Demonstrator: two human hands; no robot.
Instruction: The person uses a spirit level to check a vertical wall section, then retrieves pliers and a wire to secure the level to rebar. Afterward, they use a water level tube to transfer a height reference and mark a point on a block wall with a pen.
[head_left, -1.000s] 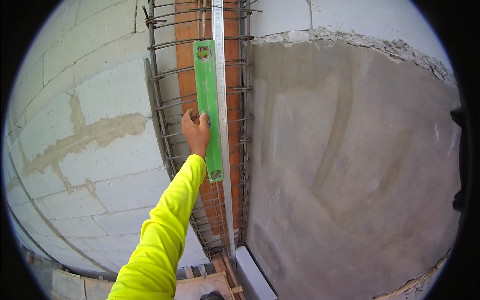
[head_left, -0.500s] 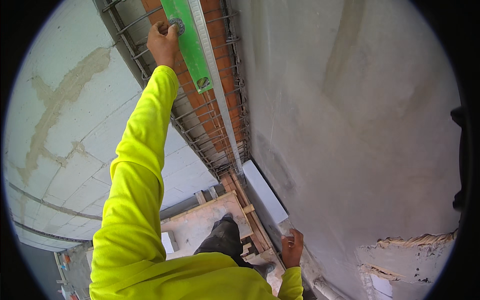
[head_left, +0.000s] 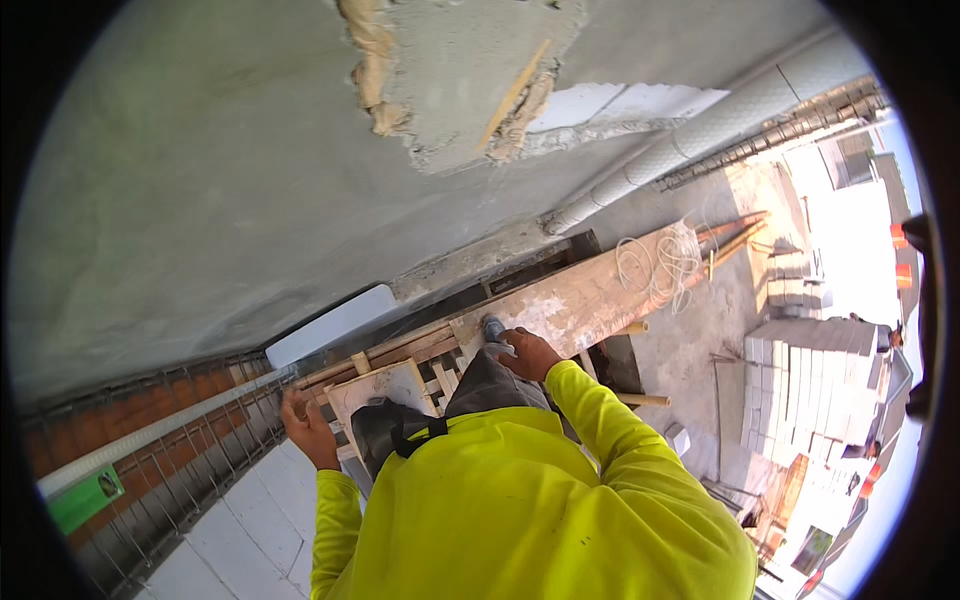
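Note:
My left hand (head_left: 308, 428) is off the green spirit level, its fingers apart and empty, beside the rebar cage (head_left: 190, 445). Close to it is the near end of a long metal straightedge (head_left: 170, 426) lying along the cage. Part of the spirit level (head_left: 86, 500) shows at the lower left, next to the straightedge. My right hand (head_left: 532, 354) is over my dark trouser leg, fingers loosely stretched with no object visible in them. A white block (head_left: 332, 327) rests against the grey wall, ahead of my left hand.
Wooden boards (head_left: 570, 298) lie underfoot with gaps between them, and a coil of pale cord (head_left: 655, 265) sits on one. The plastered wall (head_left: 220, 180) has a broken patch. A wrapped pipe (head_left: 690, 140) runs along its base. Stacked blocks (head_left: 800, 385) stand at right.
My view has swung to the right. My left hand has let go of the spirit level and come down near the straightedge's end. My right hand has moved from beside the wall to over my leg.

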